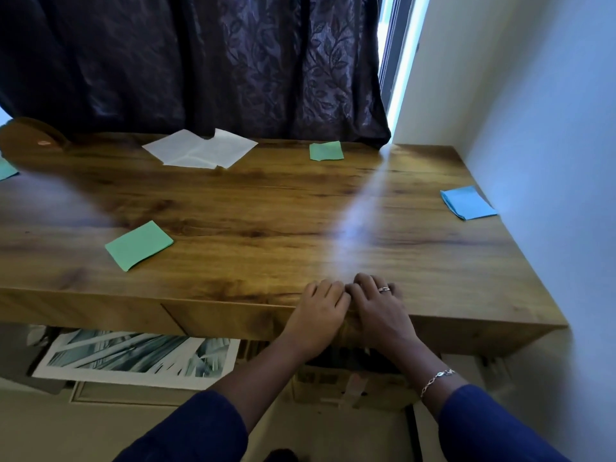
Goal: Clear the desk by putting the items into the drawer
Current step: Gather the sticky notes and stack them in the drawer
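A dark leaf-patterned curtain (pixel 200 61) is hanging across the room well beyond both grips. A pale wall (pixel 533 128) is running along to the right of the right grip, and a bright strip of window (pixel 396 61) is showing between curtain and wall. The wooden surface (pixel 266 201) is stretching away from the grips, and a band of light is falling across it just ahead of them. The drawer front (pixel 226 318) is sitting flush in the surface's near face, directly under and to the left of the left grip. A large teal-and-white print (pixel 133 358) is lying on the floor below and to the left of the grips.

Overlapping white papers (pixel 200 150) are lying far ahead and to the left. A green note (pixel 139 245) is lying near, ahead-left of the left grip, and a second green note (pixel 326 151) is lying far straight ahead. A third (pixel 6 170) is showing at the far left edge. A blue note (pixel 468 202) is lying ahead-right, close to the wall.

The left grip (pixel 320 311) and right grip (pixel 376 308) are touching side by side and draping over the surface's near edge. Their fingers are resting relaxed on top and holding nothing, and the thumbs are hidden. A ring (pixel 384 289) and a bracelet (pixel 436 378) are showing on the right.
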